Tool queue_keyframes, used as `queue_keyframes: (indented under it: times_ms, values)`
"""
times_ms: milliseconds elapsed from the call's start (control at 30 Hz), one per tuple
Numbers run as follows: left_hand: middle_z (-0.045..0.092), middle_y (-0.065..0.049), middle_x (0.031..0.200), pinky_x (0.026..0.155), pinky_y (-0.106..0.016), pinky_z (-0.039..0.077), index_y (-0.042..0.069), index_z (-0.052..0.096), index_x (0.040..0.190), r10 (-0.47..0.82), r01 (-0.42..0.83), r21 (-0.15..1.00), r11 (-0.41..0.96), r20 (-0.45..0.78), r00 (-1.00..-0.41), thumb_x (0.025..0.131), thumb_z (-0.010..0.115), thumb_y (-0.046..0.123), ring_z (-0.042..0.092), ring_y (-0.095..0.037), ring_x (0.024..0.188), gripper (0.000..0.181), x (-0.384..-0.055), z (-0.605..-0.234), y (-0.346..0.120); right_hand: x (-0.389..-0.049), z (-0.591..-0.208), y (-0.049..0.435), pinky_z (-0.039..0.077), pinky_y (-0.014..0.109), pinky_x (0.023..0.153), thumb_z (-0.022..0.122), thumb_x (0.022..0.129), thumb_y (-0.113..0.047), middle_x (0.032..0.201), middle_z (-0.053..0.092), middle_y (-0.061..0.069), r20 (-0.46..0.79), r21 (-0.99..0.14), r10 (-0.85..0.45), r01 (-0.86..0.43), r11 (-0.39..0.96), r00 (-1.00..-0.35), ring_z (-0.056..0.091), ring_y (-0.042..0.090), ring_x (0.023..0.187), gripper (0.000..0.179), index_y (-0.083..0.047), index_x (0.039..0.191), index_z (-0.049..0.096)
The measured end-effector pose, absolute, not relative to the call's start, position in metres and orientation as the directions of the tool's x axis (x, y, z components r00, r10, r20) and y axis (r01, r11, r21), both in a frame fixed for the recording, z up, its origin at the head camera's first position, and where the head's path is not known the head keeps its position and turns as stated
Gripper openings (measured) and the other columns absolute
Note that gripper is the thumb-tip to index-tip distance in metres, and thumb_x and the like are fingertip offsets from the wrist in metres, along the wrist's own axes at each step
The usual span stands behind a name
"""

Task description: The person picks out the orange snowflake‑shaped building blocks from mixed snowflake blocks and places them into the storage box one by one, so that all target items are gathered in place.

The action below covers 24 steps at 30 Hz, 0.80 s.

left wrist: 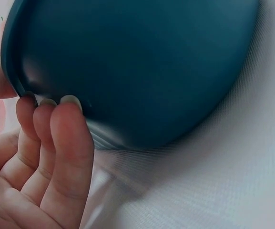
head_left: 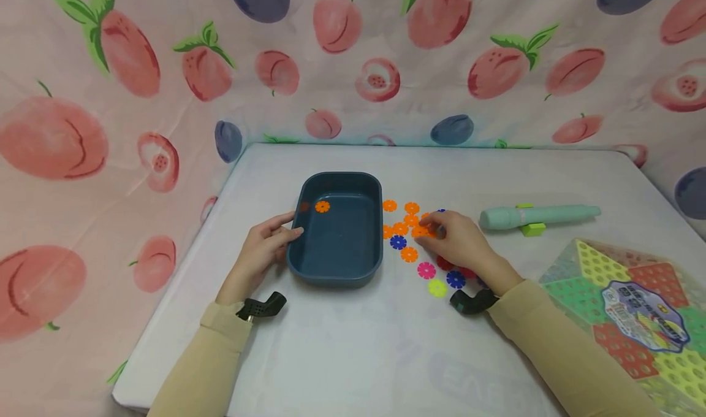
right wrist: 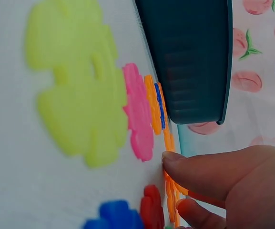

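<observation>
A dark blue-green plastic box (head_left: 336, 245) stands on the table, with one orange snowflake disc (head_left: 322, 206) inside near its far left corner. My left hand (head_left: 267, 245) grips the box's left wall, thumb over the rim and fingers against the outside; the left wrist view shows those fingertips (left wrist: 70, 129) along the wall. To the right of the box, my right hand (head_left: 460, 239) pinches at an orange disc (head_left: 423, 231) low over a loose group of flat slotted discs. Around it lie more orange discs (head_left: 409, 254), a blue disc (head_left: 398, 242), a pink disc (head_left: 426, 270) and a yellow-green disc (head_left: 437, 287).
Behind the right hand, a pale green tapered stick (head_left: 540, 216) rests on a small lime-green stand (head_left: 532, 229). A clear package of coloured perforated panels (head_left: 640, 306) lies at the right beside the right forearm. Fruit-printed cloth (head_left: 342, 73) hangs behind and left of the white table (head_left: 331, 355).
</observation>
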State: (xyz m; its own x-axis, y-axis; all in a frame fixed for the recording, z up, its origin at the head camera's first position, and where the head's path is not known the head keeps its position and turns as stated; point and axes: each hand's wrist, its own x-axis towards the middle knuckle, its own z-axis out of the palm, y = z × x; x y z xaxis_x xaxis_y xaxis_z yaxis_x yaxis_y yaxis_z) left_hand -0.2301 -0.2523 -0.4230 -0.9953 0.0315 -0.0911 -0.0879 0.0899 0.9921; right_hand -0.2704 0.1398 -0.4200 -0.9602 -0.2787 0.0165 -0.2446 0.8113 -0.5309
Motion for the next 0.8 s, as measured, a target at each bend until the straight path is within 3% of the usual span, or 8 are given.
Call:
queue_keyframes:
  times_ms: [800]
  values:
    - [0.060,-0.001,0.082,0.063,-0.025,0.046,0.008,0.058,0.145,0.043,-0.095,0.993,0.068,-0.098,-0.994,0.094,0.075,0.021,0.055,-0.014,0.071,0.055,-0.2283,-0.4217,-0.2510,-0.2669,-0.4178,0.1392,0.056,0.038,0.078,0.080,0.091,-0.032,0.108,0.069,0.007,0.021,-0.556,-0.269,-0.235,0.797,-0.963,0.061,0.026,0.092,0.034,-0.019,0.120,0.067]
